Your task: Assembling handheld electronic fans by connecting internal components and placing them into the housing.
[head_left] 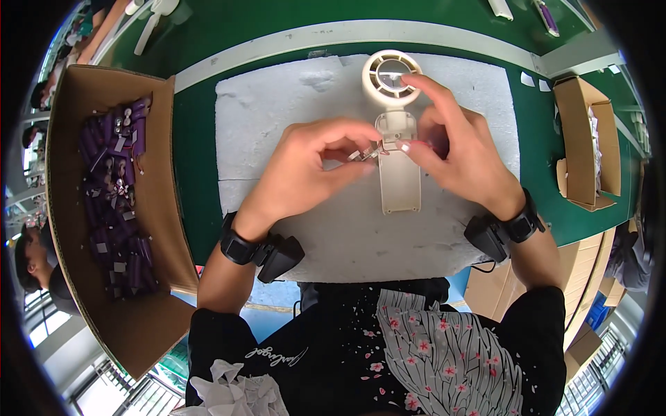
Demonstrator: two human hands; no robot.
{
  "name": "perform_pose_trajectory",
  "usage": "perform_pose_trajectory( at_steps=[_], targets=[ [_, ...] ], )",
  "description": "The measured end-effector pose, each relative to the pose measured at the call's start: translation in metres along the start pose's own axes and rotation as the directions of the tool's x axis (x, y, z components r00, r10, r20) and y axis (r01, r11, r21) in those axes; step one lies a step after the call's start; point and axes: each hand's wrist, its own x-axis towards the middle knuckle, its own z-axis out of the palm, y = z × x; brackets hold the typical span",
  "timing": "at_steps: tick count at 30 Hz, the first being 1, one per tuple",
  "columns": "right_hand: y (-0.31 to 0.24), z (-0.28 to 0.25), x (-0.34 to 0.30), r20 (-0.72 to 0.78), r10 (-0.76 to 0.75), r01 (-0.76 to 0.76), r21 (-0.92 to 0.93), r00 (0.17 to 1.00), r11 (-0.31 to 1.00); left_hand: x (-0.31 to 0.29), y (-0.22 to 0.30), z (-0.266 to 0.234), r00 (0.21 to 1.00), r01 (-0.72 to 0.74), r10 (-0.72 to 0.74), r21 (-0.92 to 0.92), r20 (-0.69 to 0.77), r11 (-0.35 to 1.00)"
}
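A cream handheld fan (400, 184) lies with its round head (391, 78) away from me and its handle's inside showing. My left hand (305, 163) pinches a small circuit board with thin wires (366, 154) at the left side of the handle. Over the fan's right side is my right hand (461, 149); its index finger reaches to the head and its thumb lies at the reddish wires by the handle. Something dark and purplish shows in its curled fingers, mostly hidden, so I cannot tell its kind.
A white foam sheet (333, 243) lies under the fan on the green table (430, 17). Left stands a cardboard box (156, 333) of purple batteries (118, 194). A smaller carton (579, 152) sits right. Across the back runs a pale rail (361, 31); more parts lie beyond.
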Motion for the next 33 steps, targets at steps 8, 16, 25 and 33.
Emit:
perform_pose_trajectory(
  at_steps=[8, 16, 25, 33],
  targets=[
    [-0.003, 0.017, -0.001, -0.016, -0.307, 0.301, -0.157, 0.951, 0.941, -0.003, 0.003, -0.003, 0.997, 0.072, -0.072, -0.019, -0.008, 0.997],
    [-0.001, 0.017, 0.000, -0.004, -0.279, 0.275, -0.156, 0.960, 0.949, 0.003, -0.002, -0.008, 0.984, -0.177, 0.176, 0.185, 0.021, 0.967],
    [-0.003, 0.019, 0.000, -0.030, -0.267, 0.255, -0.206, 0.963, 0.945, 0.003, -0.004, 0.001, 0.961, -0.265, 0.278, 0.286, -0.007, 0.921],
    [-0.001, 0.011, -0.001, 0.038, -0.245, 0.248, -0.117, 0.969, 0.962, 0.003, -0.004, 0.015, 0.949, -0.272, 0.299, 0.226, -0.097, 0.936]
  ],
)
